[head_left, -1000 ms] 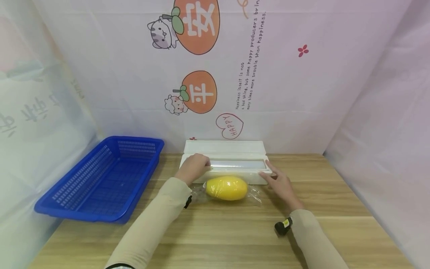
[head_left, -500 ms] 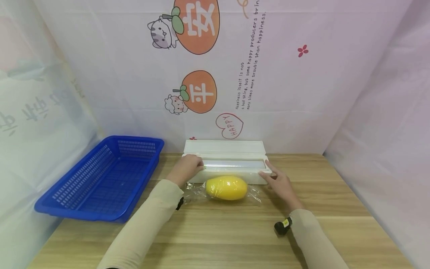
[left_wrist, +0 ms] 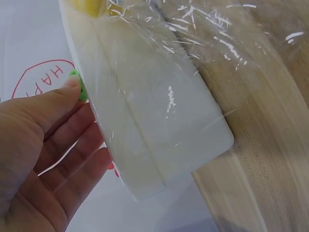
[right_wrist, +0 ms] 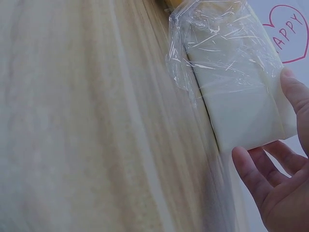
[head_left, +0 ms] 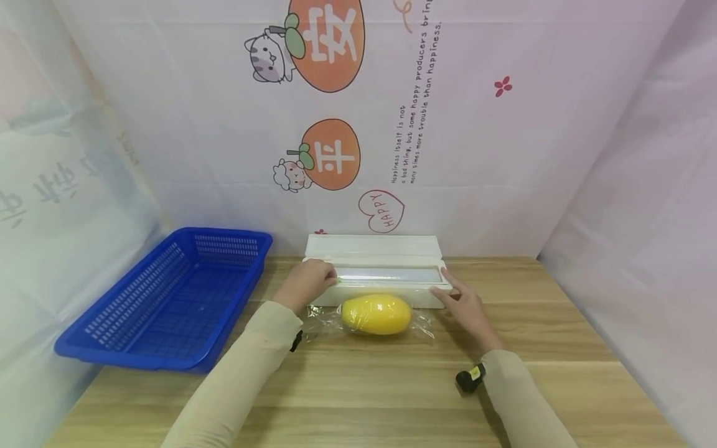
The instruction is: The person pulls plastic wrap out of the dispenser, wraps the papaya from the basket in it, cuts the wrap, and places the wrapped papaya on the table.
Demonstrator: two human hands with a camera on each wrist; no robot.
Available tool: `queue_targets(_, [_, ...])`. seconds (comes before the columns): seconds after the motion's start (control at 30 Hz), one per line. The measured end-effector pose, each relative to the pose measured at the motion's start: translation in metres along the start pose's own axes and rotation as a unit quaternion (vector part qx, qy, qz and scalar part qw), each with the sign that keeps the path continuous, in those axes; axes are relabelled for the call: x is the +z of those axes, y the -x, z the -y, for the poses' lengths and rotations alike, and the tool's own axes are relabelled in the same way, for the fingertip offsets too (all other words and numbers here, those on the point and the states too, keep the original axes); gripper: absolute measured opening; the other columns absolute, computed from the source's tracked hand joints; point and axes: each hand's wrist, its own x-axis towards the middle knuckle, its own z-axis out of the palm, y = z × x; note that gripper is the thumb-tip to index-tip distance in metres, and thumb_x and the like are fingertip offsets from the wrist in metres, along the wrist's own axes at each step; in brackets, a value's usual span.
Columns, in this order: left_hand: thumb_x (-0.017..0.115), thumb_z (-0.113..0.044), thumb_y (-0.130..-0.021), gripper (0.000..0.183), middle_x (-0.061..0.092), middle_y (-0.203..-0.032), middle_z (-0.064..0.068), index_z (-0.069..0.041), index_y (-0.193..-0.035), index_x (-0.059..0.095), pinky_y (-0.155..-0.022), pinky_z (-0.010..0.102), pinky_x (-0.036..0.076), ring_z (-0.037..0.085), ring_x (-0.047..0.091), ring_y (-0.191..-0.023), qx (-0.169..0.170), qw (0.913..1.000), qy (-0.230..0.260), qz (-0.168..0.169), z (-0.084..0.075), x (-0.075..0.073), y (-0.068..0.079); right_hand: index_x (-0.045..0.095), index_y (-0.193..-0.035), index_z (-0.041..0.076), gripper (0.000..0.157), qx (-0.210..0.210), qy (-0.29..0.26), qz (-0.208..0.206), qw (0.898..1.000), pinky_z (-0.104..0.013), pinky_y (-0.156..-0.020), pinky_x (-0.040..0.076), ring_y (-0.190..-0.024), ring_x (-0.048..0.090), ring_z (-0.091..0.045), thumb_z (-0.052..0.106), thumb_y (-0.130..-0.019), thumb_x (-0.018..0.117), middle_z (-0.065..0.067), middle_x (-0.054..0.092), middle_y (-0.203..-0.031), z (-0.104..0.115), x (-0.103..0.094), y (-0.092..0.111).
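A white cling film dispenser box (head_left: 358, 297) stands at the back of the table, its lid (head_left: 372, 246) raised against the backdrop. My left hand (head_left: 305, 283) is at the box's left end. In the left wrist view its thumb presses a small green slide cutter (left_wrist: 83, 92) on the box edge, the other fingers bent behind. My right hand (head_left: 467, 311) grips the box's right end between thumb and fingers. Directly in front of the box lies a yellow oblong fruit (head_left: 376, 314), wrapped in clear film (head_left: 322, 320) that spreads out at both ends.
A blue plastic basket (head_left: 224, 330) with slotted walls stands on the left of the wooden table (head_left: 381, 386). A printed white backdrop (head_left: 476, 155) rises right behind the box, and white sheets hang at both sides.
My left hand has slid leftward along the box to its left end, baring more of the box top. My right hand, the box and the fruit have stayed in place.
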Motion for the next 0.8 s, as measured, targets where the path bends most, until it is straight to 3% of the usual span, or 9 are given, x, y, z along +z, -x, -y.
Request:
queue_targets(0.23, [0.07,-0.017,-0.096,0.01,0.071,-0.089,0.001,-0.008,-0.095,0.074,-0.08,0.032,0.055,0.016,0.065,-0.082,0.01,0.9998,0.015,0.003,0.006,0.003,-0.003,0.03,-0.158,0.03,0.077,0.0,-0.001,0.0,1.0,-0.036,-0.073,0.058,-0.088,0.067,-0.032,0.054,-0.093,0.064,-0.026,0.039,-0.152,0.0,-0.001,0.002])
queue_targets(0.5, [0.071,-0.024,-0.095,0.013,0.072,-0.096,-0.001,-0.013,-0.1,0.075,-0.084,0.036,0.054,0.017,0.066,-0.089,-0.016,0.9999,-0.001,0.005,0.008,0.001,0.004,0.031,-0.157,0.035,0.076,0.012,0.006,-0.003,1.0,-0.036,-0.072,0.059,-0.089,0.065,-0.03,0.058,-0.092,0.064,-0.023,0.047,-0.145,-0.003,0.001,0.0])
queue_targets(0.7, [0.071,-0.026,-0.095,0.014,0.073,-0.1,0.0,-0.014,-0.101,0.075,-0.089,0.038,0.053,0.019,0.066,-0.095,-0.031,0.9995,0.006,0.007,0.009,-0.001,0.007,0.031,-0.157,0.034,0.077,0.009,0.008,-0.004,1.0,-0.037,-0.072,0.058,-0.088,0.066,-0.03,0.057,-0.092,0.064,-0.023,0.044,-0.149,-0.002,0.001,0.0])
queue_targets(0.8, [0.071,-0.025,-0.095,0.013,0.072,-0.097,0.0,-0.013,-0.099,0.075,-0.087,0.038,0.054,0.019,0.066,-0.092,-0.022,0.9997,0.011,0.001,0.012,-0.001,0.007,0.031,-0.157,0.033,0.077,0.011,0.005,-0.005,1.0,-0.038,-0.073,0.059,-0.089,0.067,-0.03,0.057,-0.092,0.064,-0.023,0.043,-0.15,0.0,0.001,0.001])
